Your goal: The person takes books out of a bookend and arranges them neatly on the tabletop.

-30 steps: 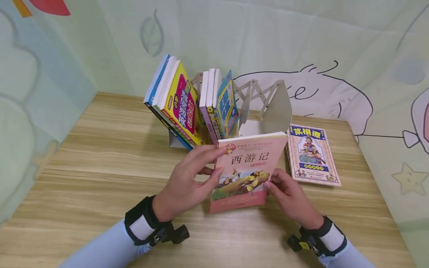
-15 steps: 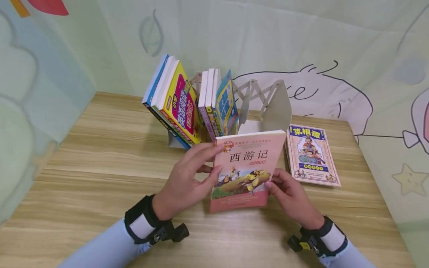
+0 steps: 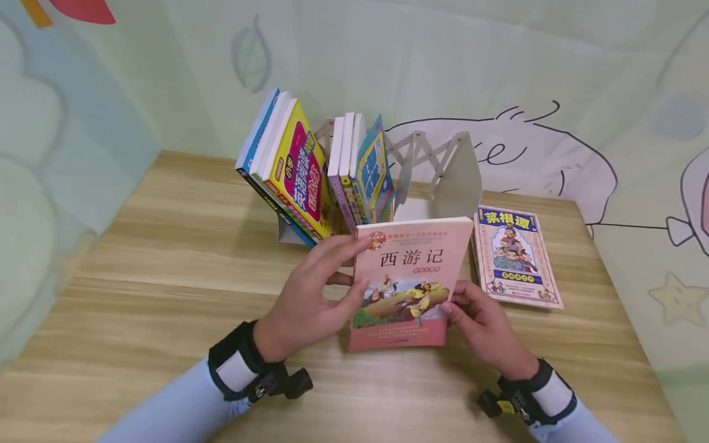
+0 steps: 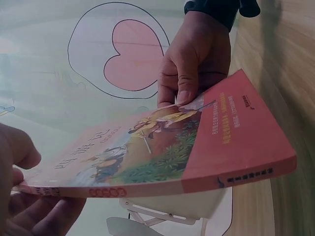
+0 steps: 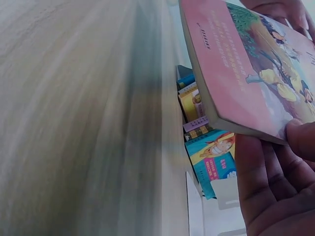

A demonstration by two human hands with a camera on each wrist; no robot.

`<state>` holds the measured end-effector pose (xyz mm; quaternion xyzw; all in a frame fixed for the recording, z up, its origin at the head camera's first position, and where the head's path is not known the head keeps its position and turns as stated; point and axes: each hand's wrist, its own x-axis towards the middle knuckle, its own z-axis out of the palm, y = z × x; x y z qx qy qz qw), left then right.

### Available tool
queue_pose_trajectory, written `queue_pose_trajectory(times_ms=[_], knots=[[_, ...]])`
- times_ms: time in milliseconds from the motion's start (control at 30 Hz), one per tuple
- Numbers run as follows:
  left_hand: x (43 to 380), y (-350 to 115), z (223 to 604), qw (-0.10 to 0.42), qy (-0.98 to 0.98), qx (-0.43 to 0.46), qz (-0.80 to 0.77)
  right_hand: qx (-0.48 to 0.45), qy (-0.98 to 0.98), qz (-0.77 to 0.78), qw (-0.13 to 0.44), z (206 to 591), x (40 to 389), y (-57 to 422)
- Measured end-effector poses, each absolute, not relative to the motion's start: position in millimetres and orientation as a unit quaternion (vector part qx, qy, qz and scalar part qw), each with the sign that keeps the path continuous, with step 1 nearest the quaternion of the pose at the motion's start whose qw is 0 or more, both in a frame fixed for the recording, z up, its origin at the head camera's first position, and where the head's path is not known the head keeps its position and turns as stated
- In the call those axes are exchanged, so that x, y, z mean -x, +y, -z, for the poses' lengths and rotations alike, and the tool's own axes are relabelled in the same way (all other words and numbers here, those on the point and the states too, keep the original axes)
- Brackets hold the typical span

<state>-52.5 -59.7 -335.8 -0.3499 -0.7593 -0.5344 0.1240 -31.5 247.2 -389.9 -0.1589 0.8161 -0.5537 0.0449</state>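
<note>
A pink paperback book (image 3: 407, 277) with an illustrated cover is held tilted above the table, cover facing me. My left hand (image 3: 312, 295) grips its left, spine edge, thumb on the cover and fingers behind. On the opposite edge, my right hand (image 3: 487, 326) pinches the book between thumb and fingers. The left wrist view shows the book's spine (image 4: 147, 189) and the right hand (image 4: 192, 59) at the far edge. From the right wrist, the fingers (image 5: 256, 172) are seen under the book, with the thumb on its cover.
Behind the book stands an expandable metal book rack (image 3: 456, 178). Thick books, one yellow (image 3: 301, 172), lean at its left, and thinner ones with a blue book (image 3: 375, 172) stand mid-rack. A stack topped by a cartoon-covered book (image 3: 515, 255) lies right on the wooden table (image 3: 166, 307).
Both hands keep their hold on the pink book. Its lower right corner has swung slightly to the right, and the right hand has shifted a little that way.
</note>
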Motion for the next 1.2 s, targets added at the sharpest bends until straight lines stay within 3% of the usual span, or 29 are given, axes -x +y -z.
queue_pose_trajectory(times_ms=[233,400,933,1200], knots=[[53,-61,334,0.087,-0.767,0.335,0.54,0.176,0.805,0.566,0.029,387,35,259],[55,-62,335,0.097,-0.772,0.34,0.528,0.164,0.794,0.586,0.004,382,37,272],[61,-60,339,0.065,-0.827,0.316,0.46,0.007,0.746,0.662,-0.074,367,38,359],[63,-61,338,0.06,-0.832,0.316,0.453,-0.079,0.704,0.703,-0.058,374,50,397]])
